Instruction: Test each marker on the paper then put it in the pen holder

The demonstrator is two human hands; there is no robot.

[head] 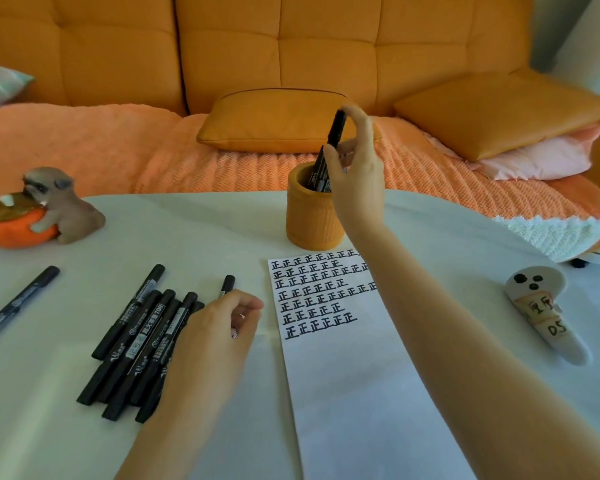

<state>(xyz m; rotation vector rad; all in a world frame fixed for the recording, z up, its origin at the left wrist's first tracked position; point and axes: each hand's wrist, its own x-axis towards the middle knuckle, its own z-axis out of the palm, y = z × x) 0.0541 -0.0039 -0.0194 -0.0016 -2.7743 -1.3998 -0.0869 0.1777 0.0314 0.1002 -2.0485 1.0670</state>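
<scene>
Resting on the white table at 7 o'clock, the left hand lies knuckles up, fingers curled round a capped marker; only the cap end shows, pointing to 12 o'clock. Just at 9 o'clock of that hand: a pile of markers, all black, capped, lying roughly parallel with caps toward 1 o'clock, several touching, the hand's heel over the nearest ones. At 3 o'clock of the hand: a paper sheet, long side running near to far, upper part filled with rows of black tally characters, lower part blank. The right forearm crosses the sheet's right edge. One lone marker sits well apart at 9 o'clock, near the table edge. At 3 o'clock of the paper: a white ghost-shaped object with black dots and handwritten labels. Beyond the paper at 12 o'clock: an orange pen holder, upright, black markers standing inside. Above it the right hand pinches a raised marker, tilted slightly, lower end down at the holder's mouth; fingertips blurred, exact grip unclear. At 10 o'clock: a dog figurine hugging an orange bowl. Farthest: an orange sofa with cushions.
</scene>
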